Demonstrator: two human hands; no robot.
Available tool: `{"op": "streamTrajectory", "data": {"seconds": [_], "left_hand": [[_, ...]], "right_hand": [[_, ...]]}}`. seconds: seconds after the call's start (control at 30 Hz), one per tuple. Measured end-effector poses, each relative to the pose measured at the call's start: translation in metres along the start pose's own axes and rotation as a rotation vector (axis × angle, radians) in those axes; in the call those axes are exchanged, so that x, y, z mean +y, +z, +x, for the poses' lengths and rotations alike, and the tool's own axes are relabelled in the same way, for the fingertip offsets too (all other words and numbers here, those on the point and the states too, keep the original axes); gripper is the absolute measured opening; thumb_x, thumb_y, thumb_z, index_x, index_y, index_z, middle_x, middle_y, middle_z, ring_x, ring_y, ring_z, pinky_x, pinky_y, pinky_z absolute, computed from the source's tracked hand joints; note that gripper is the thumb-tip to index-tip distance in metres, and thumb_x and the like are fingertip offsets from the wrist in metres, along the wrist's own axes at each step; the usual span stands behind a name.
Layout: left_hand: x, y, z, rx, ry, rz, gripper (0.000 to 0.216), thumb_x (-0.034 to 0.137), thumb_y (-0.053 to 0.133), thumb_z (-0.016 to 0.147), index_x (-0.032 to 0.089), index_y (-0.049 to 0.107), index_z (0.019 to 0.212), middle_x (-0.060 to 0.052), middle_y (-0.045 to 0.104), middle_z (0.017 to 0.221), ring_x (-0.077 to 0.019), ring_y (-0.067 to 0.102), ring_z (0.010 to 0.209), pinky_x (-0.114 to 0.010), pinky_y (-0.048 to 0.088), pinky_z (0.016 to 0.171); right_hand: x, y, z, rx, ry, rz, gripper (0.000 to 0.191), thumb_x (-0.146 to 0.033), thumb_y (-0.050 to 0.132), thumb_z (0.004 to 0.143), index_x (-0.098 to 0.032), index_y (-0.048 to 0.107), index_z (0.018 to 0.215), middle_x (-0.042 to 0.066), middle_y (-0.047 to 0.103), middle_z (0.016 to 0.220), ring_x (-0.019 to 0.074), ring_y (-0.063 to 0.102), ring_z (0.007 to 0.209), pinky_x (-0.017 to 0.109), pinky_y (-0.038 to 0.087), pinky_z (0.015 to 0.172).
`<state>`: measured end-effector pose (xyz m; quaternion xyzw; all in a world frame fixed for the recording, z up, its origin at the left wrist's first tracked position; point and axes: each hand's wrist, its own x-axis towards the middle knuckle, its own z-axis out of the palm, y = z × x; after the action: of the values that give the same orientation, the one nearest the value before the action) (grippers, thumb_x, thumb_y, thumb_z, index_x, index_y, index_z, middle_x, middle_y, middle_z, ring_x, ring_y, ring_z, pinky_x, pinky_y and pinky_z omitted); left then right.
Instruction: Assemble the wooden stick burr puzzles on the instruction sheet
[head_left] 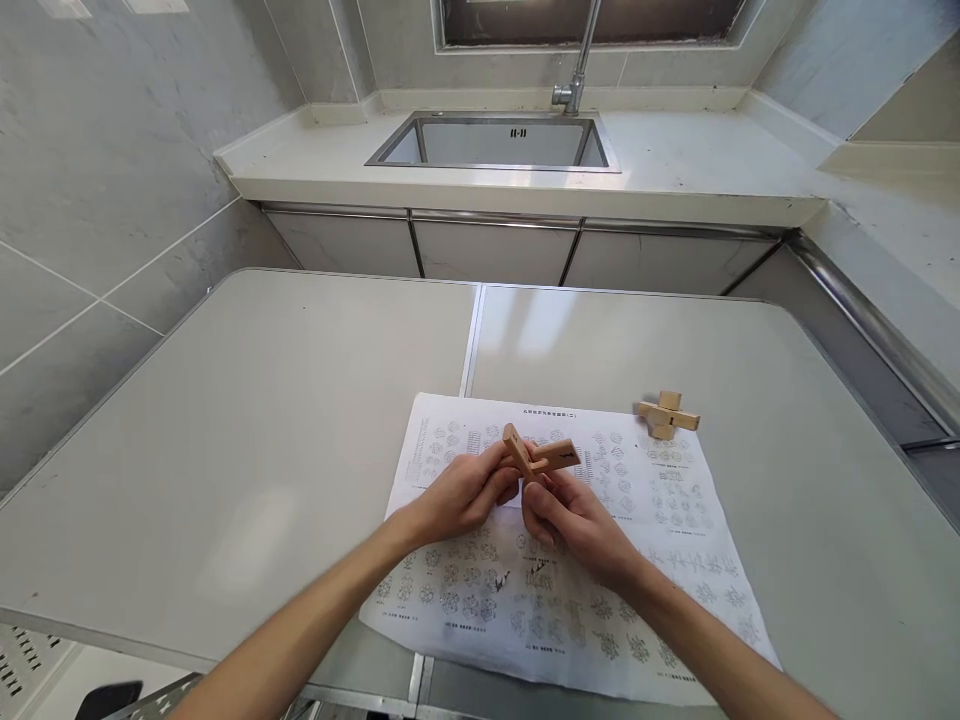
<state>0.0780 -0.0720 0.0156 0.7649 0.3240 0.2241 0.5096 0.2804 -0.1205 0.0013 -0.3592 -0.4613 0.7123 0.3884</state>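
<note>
Above the printed white paper sheet (570, 580) near the front edge of the pale grey worktop (262, 430), the left hand (457, 495) and the right hand (574, 520) are both curled shut, fingertips pinching two notched light wooden bars (538, 455) that cross each other, seemingly interlocked. A small assembled wooden cross puzzle (667, 415) rests at the sheet's far right corner, well apart from both hands. Bare worktop spreads wide to the left and beyond.

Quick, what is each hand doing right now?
Left hand: closed, gripping the crossed wooden puzzle pieces.
Right hand: closed, fingers on the same crossed wooden puzzle pieces from below.
</note>
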Motion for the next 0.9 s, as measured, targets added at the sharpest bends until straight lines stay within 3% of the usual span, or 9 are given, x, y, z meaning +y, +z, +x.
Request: {"op": "streamTrajectory", "data": {"seconds": [0.13, 0.37, 0.57, 0.63, 0.73, 0.83, 0.9], "left_hand": [[0.000, -0.001, 0.001, -0.006, 0.002, -0.004, 0.022, 0.033, 0.036, 0.112, 0.020, 0.053, 0.113, 0.002, 0.055, 0.077, -0.0134, 0.050, 0.066, -0.024, 0.042, 0.068], [0.003, -0.003, 0.000, -0.027, 0.001, -0.014, 0.030, 0.033, 0.035, 0.112, 0.020, 0.050, 0.134, 0.003, 0.053, 0.076, -0.0136, 0.048, 0.066, -0.025, 0.042, 0.067], [0.001, -0.003, 0.001, 0.016, -0.034, -0.116, 0.033, 0.045, 0.038, 0.111, 0.018, 0.056, 0.117, 0.002, 0.053, 0.075, -0.0139, 0.048, 0.065, -0.026, 0.041, 0.064], [0.000, -0.003, 0.002, 0.081, -0.045, -0.191, 0.037, 0.051, 0.038, 0.111, 0.018, 0.055, 0.111, 0.002, 0.052, 0.074, -0.0139, 0.047, 0.064, -0.027, 0.041, 0.062], [-0.002, -0.003, 0.005, 0.252, -0.080, -0.279, 0.038, 0.056, 0.041, 0.109, 0.019, 0.051, 0.103, 0.003, 0.050, 0.071, -0.0126, 0.045, 0.060, -0.026, 0.039, 0.059], [-0.002, -0.003, 0.009, 0.391, -0.117, -0.343, 0.038, 0.056, 0.042, 0.109, 0.021, 0.048, 0.097, 0.005, 0.045, 0.069, -0.0111, 0.038, 0.058, -0.025, 0.034, 0.055], [-0.002, -0.003, 0.011, 0.417, -0.124, -0.394, 0.037, 0.055, 0.043, 0.109, 0.021, 0.047, 0.096, 0.006, 0.042, 0.069, -0.0106, 0.036, 0.057, -0.025, 0.031, 0.053]], "right_hand": [[0.000, 0.000, 0.000, -0.003, -0.010, 0.001, 0.035, -0.054, 0.058, 0.107, -0.020, 0.056, 0.102, -0.008, 0.045, 0.060, 0.0100, 0.033, 0.052, 0.029, 0.028, 0.053], [-0.001, -0.002, 0.001, -0.005, -0.010, -0.004, 0.037, -0.051, 0.058, 0.107, -0.018, 0.055, 0.123, -0.009, 0.044, 0.060, 0.0102, 0.035, 0.052, 0.028, 0.029, 0.054], [0.000, 0.000, -0.001, 0.001, -0.021, -0.080, 0.033, -0.048, 0.062, 0.105, -0.021, 0.058, 0.124, -0.006, 0.050, 0.069, 0.0111, 0.047, 0.053, 0.027, 0.041, 0.053], [0.002, 0.000, -0.002, 0.038, -0.060, -0.172, 0.042, -0.045, 0.065, 0.103, -0.022, 0.054, 0.136, -0.004, 0.054, 0.075, 0.0127, 0.052, 0.057, 0.028, 0.045, 0.053], [0.005, -0.003, -0.002, 0.210, -0.186, -0.395, 0.053, -0.038, 0.063, 0.104, -0.025, 0.044, 0.152, -0.003, 0.058, 0.081, 0.0154, 0.056, 0.063, 0.029, 0.050, 0.057], [0.005, -0.009, 0.000, 0.339, -0.364, -0.693, 0.042, -0.030, 0.060, 0.105, -0.026, 0.053, 0.147, 0.001, 0.061, 0.088, 0.0187, 0.061, 0.073, 0.034, 0.056, 0.068], [0.004, -0.013, 0.002, 0.330, -0.470, -0.856, 0.039, -0.025, 0.059, 0.104, -0.026, 0.056, 0.143, 0.008, 0.065, 0.107, 0.0237, 0.066, 0.094, 0.041, 0.060, 0.085]]}}
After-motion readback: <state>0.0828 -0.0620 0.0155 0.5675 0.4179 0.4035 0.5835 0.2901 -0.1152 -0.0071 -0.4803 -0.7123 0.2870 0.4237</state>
